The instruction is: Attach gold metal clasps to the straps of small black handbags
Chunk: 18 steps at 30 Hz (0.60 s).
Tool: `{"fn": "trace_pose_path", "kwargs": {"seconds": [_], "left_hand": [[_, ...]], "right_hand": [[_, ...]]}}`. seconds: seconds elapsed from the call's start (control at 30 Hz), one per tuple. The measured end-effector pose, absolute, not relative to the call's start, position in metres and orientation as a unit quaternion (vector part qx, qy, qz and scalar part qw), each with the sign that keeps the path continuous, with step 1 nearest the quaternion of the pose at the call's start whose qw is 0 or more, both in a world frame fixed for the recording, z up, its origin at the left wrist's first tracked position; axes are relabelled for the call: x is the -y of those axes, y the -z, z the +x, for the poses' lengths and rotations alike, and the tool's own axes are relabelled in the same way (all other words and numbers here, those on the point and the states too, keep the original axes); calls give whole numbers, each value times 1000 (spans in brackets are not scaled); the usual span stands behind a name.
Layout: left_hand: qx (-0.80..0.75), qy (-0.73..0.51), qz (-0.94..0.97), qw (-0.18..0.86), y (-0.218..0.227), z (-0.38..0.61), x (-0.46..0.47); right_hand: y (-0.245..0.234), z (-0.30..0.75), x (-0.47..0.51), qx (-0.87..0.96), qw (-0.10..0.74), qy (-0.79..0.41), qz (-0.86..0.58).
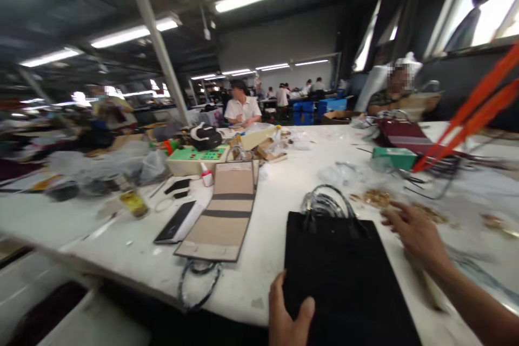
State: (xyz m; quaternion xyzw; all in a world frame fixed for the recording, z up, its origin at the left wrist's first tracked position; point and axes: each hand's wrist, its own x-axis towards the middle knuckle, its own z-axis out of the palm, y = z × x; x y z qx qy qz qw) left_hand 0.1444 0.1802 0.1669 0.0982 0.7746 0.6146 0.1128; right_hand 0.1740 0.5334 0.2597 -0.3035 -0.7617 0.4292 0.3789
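Note:
A flat black bag (344, 275) lies on the white table (267, 281) right in front of me, its dark cord handles (322, 203) curled at the far end. My left hand (288, 314) grips the bag's near left edge, thumb on top. My right hand (413, 230) hovers over the table beside the bag's far right corner, fingers spread and empty, close to a scatter of small gold-coloured parts (377, 197).
A beige folded board (221, 216), a dark notebook (176, 221), a small yellow bottle (133, 203) and a green box (198, 159) lie to the left. Orange straps (470, 113), a maroon bag (403, 135) and clear wrappers sit to the right. Other people sit across the table.

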Motion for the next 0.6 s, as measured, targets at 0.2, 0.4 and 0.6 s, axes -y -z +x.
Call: {"fn": "trace_pose_path", "kwargs": {"seconds": [0.2, 0.4, 0.6], "left_hand": [[-778, -615, 88, 89, -168, 141, -186], [-783, -606, 111, 90, -171, 146, -180], [-825, -516, 223, -56, -200, 111, -188]], "right_hand": [[-294, 184, -470, 602, 410, -644, -233], [-265, 177, -396, 530, 288, -770, -207], [-242, 173, -380, 667, 268, -661, -216]]}}
